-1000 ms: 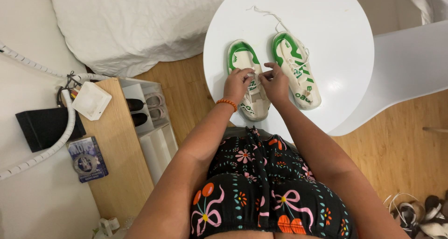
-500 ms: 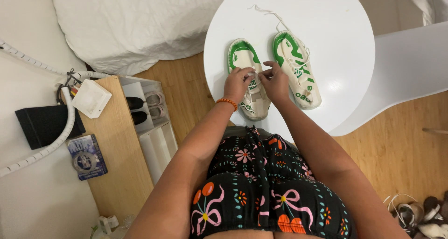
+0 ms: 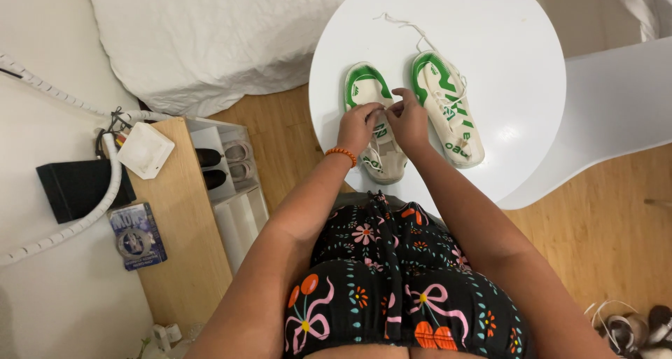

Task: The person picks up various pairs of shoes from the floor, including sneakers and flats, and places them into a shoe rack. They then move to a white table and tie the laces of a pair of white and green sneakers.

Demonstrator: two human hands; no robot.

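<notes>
Head view showed the left sneaker [image 3: 376,124] on the round white tabletop [image 3: 518,72], both hands pinching its lace: left hand [image 3: 358,124], right hand [image 3: 409,119]. Lacing looked partway done; the right sneaker [image 3: 448,107] lay unlaced alongside. Bed [image 3: 210,37] and wooden shelf [image 3: 178,247] stood nearby.

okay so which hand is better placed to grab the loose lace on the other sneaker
Right, probably. The right hand lies on the side next to the right sneaker, whose loose lace trails over the white table. The left hand sits over the left sneaker, farther off.
</notes>
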